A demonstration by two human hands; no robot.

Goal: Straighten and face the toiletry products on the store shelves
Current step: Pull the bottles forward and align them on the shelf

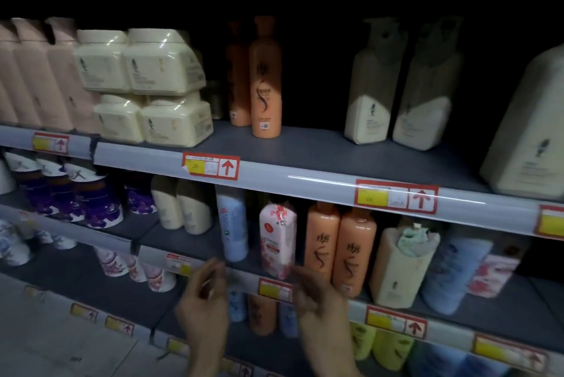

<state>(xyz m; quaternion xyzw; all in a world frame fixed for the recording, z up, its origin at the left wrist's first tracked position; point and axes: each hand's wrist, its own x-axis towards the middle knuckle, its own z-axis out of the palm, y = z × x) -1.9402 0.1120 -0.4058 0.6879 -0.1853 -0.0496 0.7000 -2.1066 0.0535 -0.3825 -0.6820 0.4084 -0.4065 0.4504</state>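
Middle shelf [158,236]: grey board carrying the row of bottles that both hands face.
Pink bottle [277,236]: flower-printed, standing near the front edge of the middle shelf, between the blue bottle and the orange pair.
Blue bottle [232,221]: tall, pale and upright, just left of the pink bottle and set further back.
Orange pair [323,242]: 2 orange bottles side by side, just right of the pink bottle, labels facing forward.
Cream bottle [399,266]: pump bottle right of the orange pair, with something pale bunched at its neck.
Left hand [203,300]: raised before the middle shelf's front rail. Its fingers are loosely curled with the thumb near the forefinger, and nothing shows between them; blur hides finer detail.
Right hand [317,300]: raised near the left hand and apart from it. Its fingers are slightly bent and close together, tips just below the pink bottle; contact cannot be told.
Upper shelf [305,147]: holds stacked jars [143,83] in 2 layers at left, 2 orange bottles [265,80] one behind the other, and 2 beige pump bottles [396,86] at right.
Price tag [210,165]: red-bordered, with a yellow patch and a red arrow pointing up, fixed to the upper shelf's rail.
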